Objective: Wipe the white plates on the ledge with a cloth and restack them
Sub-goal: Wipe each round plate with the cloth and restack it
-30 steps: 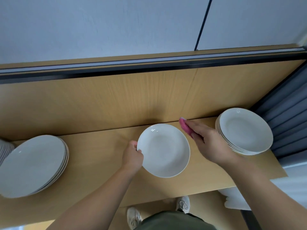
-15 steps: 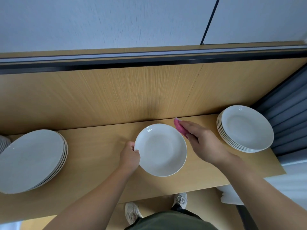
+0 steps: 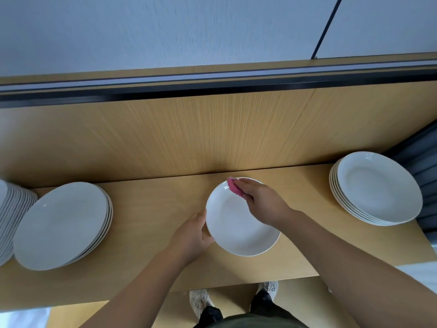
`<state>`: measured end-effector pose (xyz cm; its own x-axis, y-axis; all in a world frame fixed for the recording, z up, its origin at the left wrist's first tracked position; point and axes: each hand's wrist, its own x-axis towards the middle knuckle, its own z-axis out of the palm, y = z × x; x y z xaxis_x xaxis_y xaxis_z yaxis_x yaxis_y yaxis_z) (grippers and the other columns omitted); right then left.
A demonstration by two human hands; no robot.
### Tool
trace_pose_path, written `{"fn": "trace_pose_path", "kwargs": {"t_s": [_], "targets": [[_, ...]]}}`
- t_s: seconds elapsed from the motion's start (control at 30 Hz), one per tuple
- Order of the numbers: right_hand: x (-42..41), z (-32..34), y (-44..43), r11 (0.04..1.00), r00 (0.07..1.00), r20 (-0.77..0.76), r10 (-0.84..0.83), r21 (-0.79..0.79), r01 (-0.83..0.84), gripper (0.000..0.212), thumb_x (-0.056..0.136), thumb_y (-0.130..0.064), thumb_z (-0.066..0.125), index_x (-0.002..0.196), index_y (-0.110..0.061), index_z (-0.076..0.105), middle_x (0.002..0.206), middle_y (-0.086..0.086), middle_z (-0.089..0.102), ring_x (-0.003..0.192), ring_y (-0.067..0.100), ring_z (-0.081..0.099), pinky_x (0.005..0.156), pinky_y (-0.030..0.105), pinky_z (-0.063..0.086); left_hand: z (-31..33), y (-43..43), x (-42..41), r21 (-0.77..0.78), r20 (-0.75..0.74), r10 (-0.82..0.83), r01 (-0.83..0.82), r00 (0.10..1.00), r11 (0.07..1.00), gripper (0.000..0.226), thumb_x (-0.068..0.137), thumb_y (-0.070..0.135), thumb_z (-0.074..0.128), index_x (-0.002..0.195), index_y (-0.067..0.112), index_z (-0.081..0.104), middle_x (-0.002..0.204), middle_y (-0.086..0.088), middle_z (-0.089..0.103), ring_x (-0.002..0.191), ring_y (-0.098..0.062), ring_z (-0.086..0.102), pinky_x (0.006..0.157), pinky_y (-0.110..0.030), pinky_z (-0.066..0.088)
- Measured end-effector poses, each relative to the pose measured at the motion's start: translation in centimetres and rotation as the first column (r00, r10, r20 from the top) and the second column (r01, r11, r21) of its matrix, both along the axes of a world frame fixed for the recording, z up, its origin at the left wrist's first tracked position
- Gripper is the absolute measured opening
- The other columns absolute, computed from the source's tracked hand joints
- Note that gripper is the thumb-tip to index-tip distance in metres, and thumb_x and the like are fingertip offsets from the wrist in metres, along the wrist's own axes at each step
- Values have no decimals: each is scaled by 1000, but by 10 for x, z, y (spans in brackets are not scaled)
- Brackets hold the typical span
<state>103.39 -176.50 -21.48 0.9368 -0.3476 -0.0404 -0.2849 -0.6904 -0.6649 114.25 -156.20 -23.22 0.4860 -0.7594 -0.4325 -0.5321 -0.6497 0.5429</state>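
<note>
A single white plate (image 3: 236,226) lies on the wooden ledge (image 3: 153,209) in the middle. My left hand (image 3: 192,235) grips its left rim, thumb over the edge. My right hand (image 3: 260,201) holds a pink cloth (image 3: 233,187) and presses it onto the far inner rim of the plate. A stack of several white plates (image 3: 376,188) stands at the right end of the ledge. Another stack of larger white plates (image 3: 63,223) stands at the left.
A third, taller stack of plates (image 3: 10,216) is cut off by the left edge. A wooden back panel (image 3: 212,133) rises behind the ledge. Grey curtain folds (image 3: 423,157) hang at the right. My shoes (image 3: 201,301) show below the ledge's front edge.
My right hand with the pink cloth has moved from beside the plate's right rim onto the plate's far inner edge. My left hand keeps its hold on the rim.
</note>
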Motion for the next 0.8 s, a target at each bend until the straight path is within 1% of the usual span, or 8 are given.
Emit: {"fn": "trace_pose_path", "kwargs": {"t_s": [0.07,0.17,0.23,0.3,0.37,0.43,0.6,0.8], "targets": [[8,-12,6,999,1000,-2,6,-37,-6,46,101,-4,41,143,-22,48,144,-11,49,133,7,42,107,20,37,-1,1,0,-10,-14,3,-3,1000,1000,79,85,40,66,151,27,25,137,6,46,119,-13,47,93,-26,43],[14,-38,16,985,999,-1,32,-170,-32,53,93,7,44,141,-16,49,142,-1,48,134,21,43,106,35,44,-3,0,1,-18,-12,18,-19,1000,1000,80,83,43,67,150,28,26,136,6,48,119,-13,46,93,-27,43],[18,-54,21,975,997,-67,33,-219,-46,59,90,8,43,144,-15,42,147,3,40,140,28,33,114,42,34,-6,-1,3,-9,-8,17,-18,1000,1000,82,82,44,68,150,25,26,136,5,47,120,-13,46,94,-27,41],[20,-65,30,975,985,-171,-10,-222,-29,60,95,1,40,152,-14,28,159,10,20,148,36,10,121,45,14,-9,-1,4,7,-8,12,-12,1000,1000,84,82,45,69,151,23,26,140,3,46,123,-14,45,97,-27,40],[21,-71,38,974,974,-222,-43,-225,-9,61,99,-4,37,155,-13,15,163,12,3,149,37,-6,121,42,-5,-10,-1,6,16,-10,-1,1,1000,1000,86,82,45,69,152,20,25,144,3,43,126,-14,44,100,-27,38],[21,-73,43,972,976,-210,-55,-236,4,61,100,-6,37,155,-11,12,163,13,-2,148,38,-10,116,38,-13,-11,-2,8,20,-12,-6,6,1000,1000,88,83,43,70,153,19,23,147,3,40,130,-14,42,103,-27,36],[20,-75,46,966,973,-229,-8,-252,-52,62,101,-9,37,155,-12,7,163,11,-4,148,35,-11,115,37,-15,-17,-1,12,35,-1,-7,7,1000,999,91,78,47,73,152,21,26,147,5,43,129,-14,43,104,-30,38],[14,-75,50,955,956,-241,165,-204,-216,63,101,-10,39,155,-15,8,163,5,0,147,24,-16,119,35,-15,-18,0,15,30,15,2,-3,1000,1000,91,76,47,75,151,23,29,144,7,46,128,-12,44,103,-29,39]]}}
